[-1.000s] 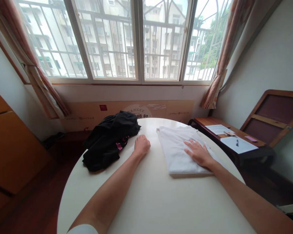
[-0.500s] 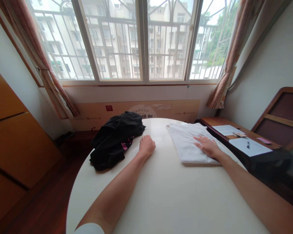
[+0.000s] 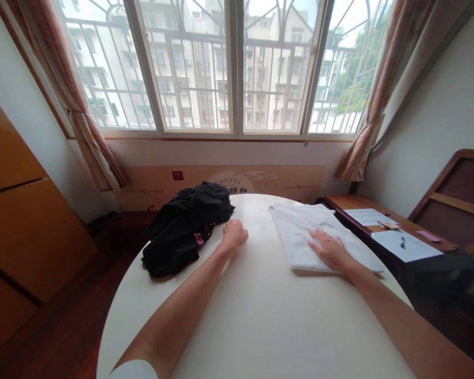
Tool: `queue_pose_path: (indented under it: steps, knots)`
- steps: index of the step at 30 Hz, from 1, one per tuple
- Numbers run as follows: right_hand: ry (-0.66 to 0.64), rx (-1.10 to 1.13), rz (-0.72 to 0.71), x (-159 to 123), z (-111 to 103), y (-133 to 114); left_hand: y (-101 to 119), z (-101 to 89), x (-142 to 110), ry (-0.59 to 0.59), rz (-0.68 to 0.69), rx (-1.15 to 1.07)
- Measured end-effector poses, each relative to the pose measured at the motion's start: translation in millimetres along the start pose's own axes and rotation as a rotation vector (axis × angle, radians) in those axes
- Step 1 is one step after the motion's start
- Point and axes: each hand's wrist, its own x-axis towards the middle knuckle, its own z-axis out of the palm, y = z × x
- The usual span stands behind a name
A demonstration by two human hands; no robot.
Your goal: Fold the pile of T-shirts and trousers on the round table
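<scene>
A folded white garment (image 3: 300, 231) lies on the right part of the round cream table (image 3: 260, 321). My right hand (image 3: 329, 250) rests flat on its near half, fingers spread. A crumpled black garment (image 3: 185, 226) with pink lettering sits on the table's left side. My left hand (image 3: 234, 234) is curled into a fist on the bare tabletop just right of the black garment, close to it; nothing shows in it.
A dark wooden side desk (image 3: 383, 223) with white papers (image 3: 405, 245) and a pen stands right of the table. A folded wooden frame (image 3: 454, 195) leans on the right wall. Wooden cabinets (image 3: 19, 231) stand at left. Barred windows (image 3: 233, 68) and curtains fill the far wall.
My right hand has slid toward me along the white garment, which has shifted and spread slightly to the right. The left fist has stayed beside the black garment. The view has shifted a little.
</scene>
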Motion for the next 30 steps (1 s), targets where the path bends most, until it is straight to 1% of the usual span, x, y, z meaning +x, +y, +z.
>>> queue_pose_path:
  steps: [2, 4, 6, 7, 8, 9, 11, 12, 13, 14, 15, 17, 19, 21, 23, 26, 28, 30]
  knots:
    - [-0.007, 0.022, -0.009, 2.8, -0.1, 4.4, -8.8, -18.5, 8.9, 0.074, -0.015, 0.002]
    - [-0.002, 0.056, -0.023, 6.1, -1.2, 12.9, -24.3, -41.8, 17.9, 0.229, -0.019, 0.023]
    - [0.012, 0.101, -0.036, 9.2, -0.6, 22.1, -45.9, -64.3, 24.4, 0.403, -0.036, 0.059]
    - [0.031, 0.119, -0.045, 10.6, 0.6, 26.0, -58.1, -73.5, 26.3, 0.464, -0.066, 0.079]
    - [0.058, 0.132, -0.058, 11.8, 2.4, 29.0, -70.7, -80.8, 27.3, 0.486, -0.115, 0.095]
    - [0.088, 0.137, -0.072, 12.8, 4.5, 31.2, -82.8, -86.1, 27.6, 0.464, -0.171, 0.104]
    - [0.141, 0.141, -0.097, 14.3, 8.5, 33.8, -103.2, -92.0, 27.1, 0.364, -0.243, 0.098]
    - [0.16, 0.142, -0.105, 14.8, 10.0, 34.7, -110.2, -93.7, 26.9, 0.32, -0.245, 0.078]
    - [0.175, 0.144, -0.107, 15.1, 11.1, 35.6, -114.5, -95.5, 26.9, 0.299, -0.23, 0.046]
    - [0.188, 0.145, -0.105, 15.3, 11.6, 36.7, -115.9, -97.9, 27.3, 0.308, -0.204, 0.002]
    - [0.204, 0.146, -0.1, 15.5, 11.8, 37.9, -114.2, -101.3, 27.9, 0.339, -0.175, -0.052]
    - [0.244, 0.145, -0.09, 16.0, 11.1, 40.4, -102.5, -111.8, 29.1, 0.428, -0.1, -0.191]
    - [0.292, 0.141, -0.082, 16.9, 9.2, 40.7, -81.1, -126.2, 27.6, 0.492, 0.027, -0.356]
    - [0.34, 0.135, -0.085, 17.3, 5.9, 35.7, -53.1, -142.6, 20.3, 0.491, 0.183, -0.542]
    - [0.405, 0.157, -0.128, 15.7, 0.7, 23.4, -22.6, -159.3, 5.6, 0.411, 0.333, -0.739]
    - [0.473, 0.252, -0.263, 6.7, -9.3, -7.3, 17.9, -182.9, -27.3, 0.202, 0.506, -1.001]
    - [0.458, 0.32, -0.338, -2.4, -14.8, -31.6, 35.5, -195.9, -50.1, 0.096, 0.563, -1.092]
    - [0.413, 0.384, -0.381, -11.4, -17.4, -55.1, 44.0, -205.5, -67.8, 0.067, 0.582, -1.115]
